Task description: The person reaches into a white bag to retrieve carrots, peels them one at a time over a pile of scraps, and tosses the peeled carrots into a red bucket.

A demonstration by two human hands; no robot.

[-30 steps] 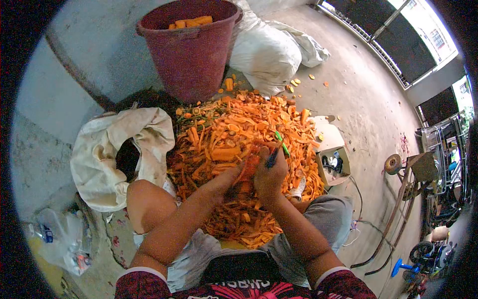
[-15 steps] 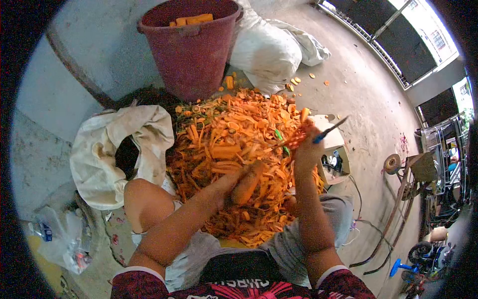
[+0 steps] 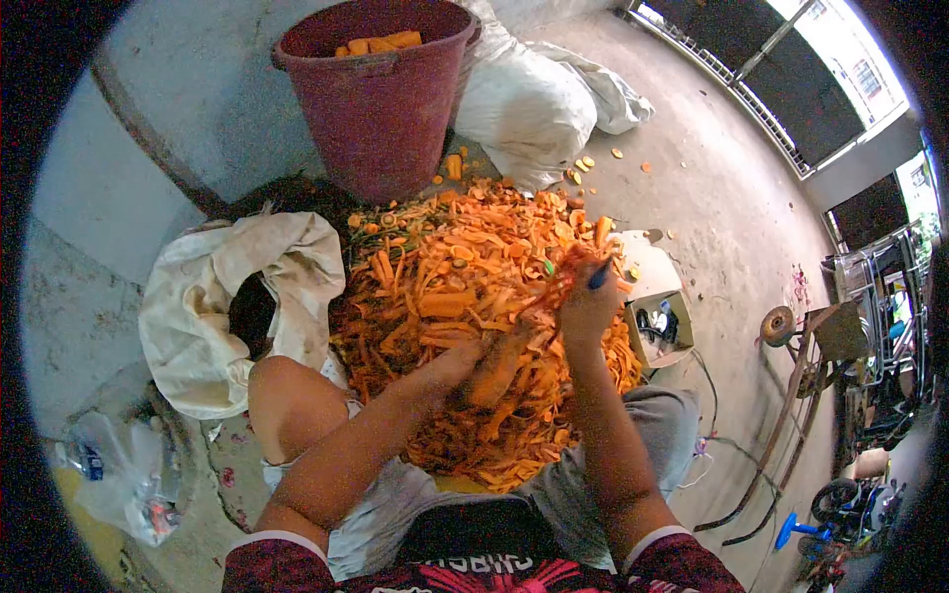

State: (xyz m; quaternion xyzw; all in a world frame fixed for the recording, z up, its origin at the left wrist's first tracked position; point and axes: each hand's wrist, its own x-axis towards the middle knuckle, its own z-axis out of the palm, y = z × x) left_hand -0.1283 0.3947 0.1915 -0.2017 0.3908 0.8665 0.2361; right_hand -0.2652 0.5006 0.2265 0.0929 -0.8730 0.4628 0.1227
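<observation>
My left hand (image 3: 457, 364) is closed round a thick carrot (image 3: 494, 374), which points up and away from me over the pile. Motion blur softens the hand and the carrot. To the right, my right hand (image 3: 590, 304) grips a slim tool with a blue part (image 3: 599, 275) showing at the top of the fist. Its working end is smeared near the carrot's far end. Under both hands spreads a big heap of orange carrot peelings (image 3: 474, 252), with cut ends and carrot pieces mixed in. A small bright green piece (image 3: 550, 267) lies in it, close to my right hand.
Behind the heap stands a maroon bucket (image 3: 376, 119) holding carrots. White sacks (image 3: 524, 109) lie beside it, and an opened cream sack (image 3: 183, 306) sits left. At right are a cardboard box (image 3: 667, 341), a cable and a hand truck (image 3: 806, 366). A plastic bag (image 3: 129, 484) lies lower left.
My right hand has come left and slightly down, nearer the carrot, and the tool's dark pointed end no longer shows to its right. My left hand keeps the carrot at nearly the same place.
</observation>
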